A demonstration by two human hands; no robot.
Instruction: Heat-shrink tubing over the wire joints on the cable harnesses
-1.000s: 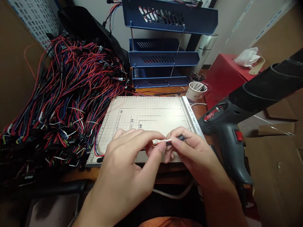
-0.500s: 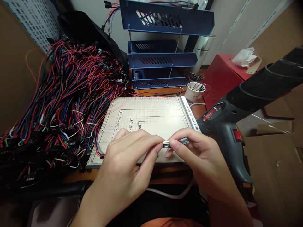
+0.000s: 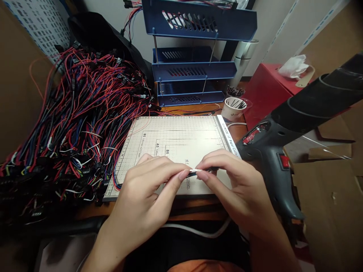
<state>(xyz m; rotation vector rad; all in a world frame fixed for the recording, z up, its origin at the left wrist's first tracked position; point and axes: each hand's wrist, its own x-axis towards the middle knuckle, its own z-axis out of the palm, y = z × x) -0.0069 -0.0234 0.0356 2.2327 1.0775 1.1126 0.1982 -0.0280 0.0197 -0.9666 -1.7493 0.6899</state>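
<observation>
Over the cream gridded paper cutter (image 3: 181, 132), my left hand (image 3: 150, 192) and my right hand (image 3: 236, 185) face each other with a small gap between their fingertips. Thin white and dark wires (image 3: 194, 172) cross that gap. The left thumb and forefinger pinch the wires at one end. My right thumb and forefinger pinch the same wires close by, and a dark piece sticks out behind them, mostly hidden by the fingers. Red and blue wires (image 3: 116, 181) lie on the cutter's left side, running to near my left hand.
A large heap of red, blue and black wires with connectors (image 3: 85, 105) fills the left. Behind stands a blue tiered rack (image 3: 195, 70). A paper cup of black sticks (image 3: 234, 107), a red box (image 3: 263, 90) and a grey heat gun (image 3: 276, 151) are at the right.
Both hands have shifted slightly left. The right fingers now cover more of the dark piece, whose grey end showed before.
</observation>
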